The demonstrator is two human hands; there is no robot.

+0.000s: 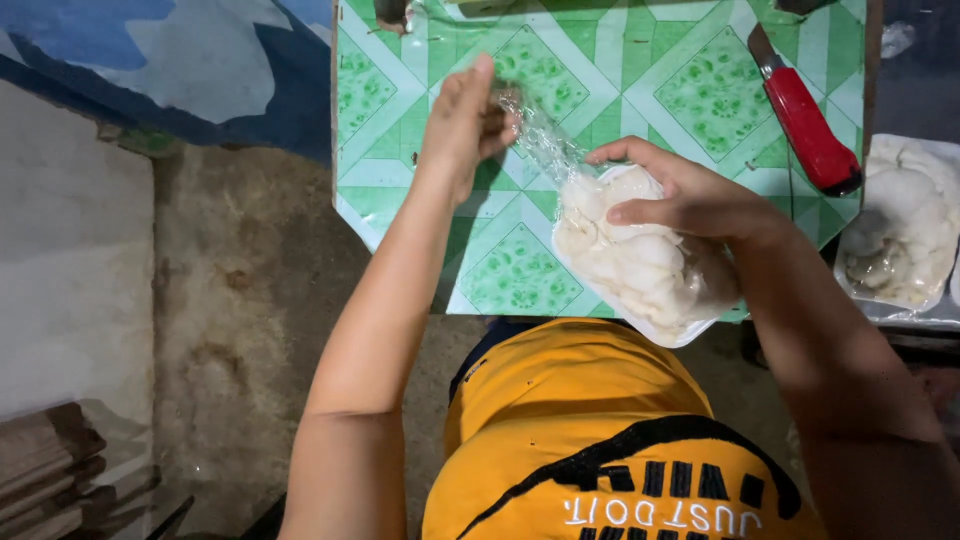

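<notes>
Modest home food-packing spot, green patterned surface [600, 60], bare concrete floor [240, 300], red-handled knife [808, 125], clear bags of pale food [640, 260], stacked wood [45, 465]

Green-patterned tabletop [700, 90] over bare grey concrete floor [240, 300]

A clear plastic bag [640, 260] packed with pale white, lumpy pieces lies tilted at the table's near edge, its fat end toward five o'clock. Its empty neck [540, 135] is twisted into a thin rope stretching toward eleven o'clock, stretched taut above the bulging part.
</notes>
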